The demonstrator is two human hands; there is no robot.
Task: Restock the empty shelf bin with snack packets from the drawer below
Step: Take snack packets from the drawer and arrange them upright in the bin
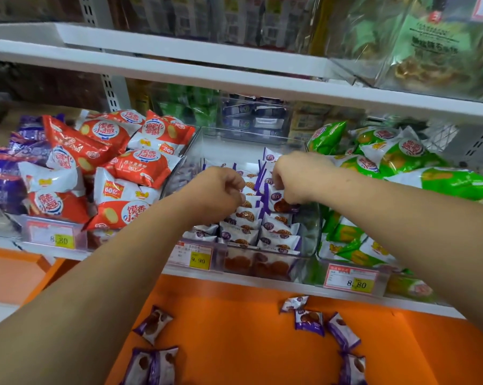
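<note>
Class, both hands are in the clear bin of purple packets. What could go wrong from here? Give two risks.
1. The purple packets stand on edge in tight rows in the clear bin. The right hand, pinching one, might topple its neighbours.
2. The red packets are heaped against the bin's left wall, close to the left forearm. A nudge could slide one in among the purple ones.
</note>
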